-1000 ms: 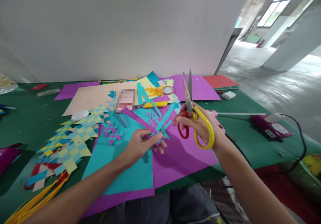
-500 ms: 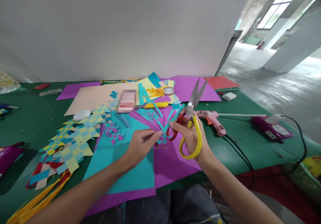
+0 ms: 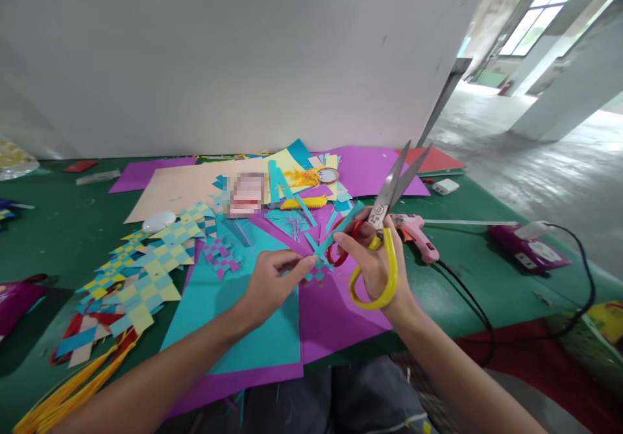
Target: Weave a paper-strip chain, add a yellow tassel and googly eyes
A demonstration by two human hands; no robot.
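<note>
My left hand (image 3: 280, 285) pinches the edge of a small purple and teal woven paper piece (image 3: 317, 272) between thumb and fingertips. In my right hand (image 3: 377, 268) are scissors (image 3: 384, 210), blades apart and pointing up and away, with a yellow handle loop over the palm; a red loop shows behind the fingers. The same hand's thumb and fingers grip a teal paper strip (image 3: 335, 234) that slants down to the woven piece. Below both hands lie a teal sheet (image 3: 253, 330) and a purple sheet (image 3: 341, 330). The far fingertips are partly hidden.
Woven checkered strips (image 3: 156, 265) and yellow tassels (image 3: 78, 388) lie at left. A yellow craft knife (image 3: 304, 204) and loose strips sit beyond my hands. At right are a pink glue gun (image 3: 418, 236), its cord and a purple power strip (image 3: 530, 249). A white board (image 3: 233, 64) stands behind.
My right hand has shifted slightly right, and the scissors have tilted to the right with it. My left hand and the woven piece stay nearly where they were.
</note>
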